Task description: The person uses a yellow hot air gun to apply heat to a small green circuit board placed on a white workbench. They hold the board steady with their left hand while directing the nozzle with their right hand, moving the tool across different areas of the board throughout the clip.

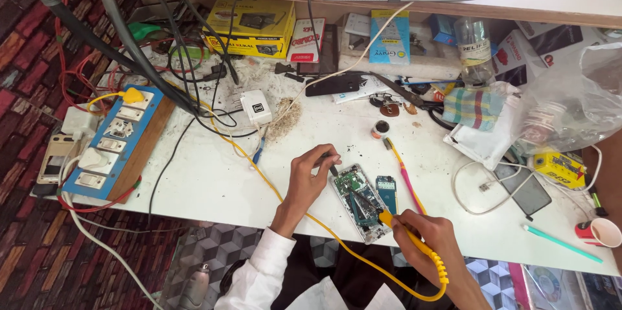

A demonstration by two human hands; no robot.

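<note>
On the cluttered white desk (214, 174), near its front edge, my left hand (308, 177) pinches a small tool against the opened phone (358, 201) while my right hand (431, 239) grips the yellow soldering iron (414, 240), whose tip could slip and scorch the board.

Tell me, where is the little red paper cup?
In the head view, the red paper cup stands at the table's far right edge, beside a teal pen.
</note>
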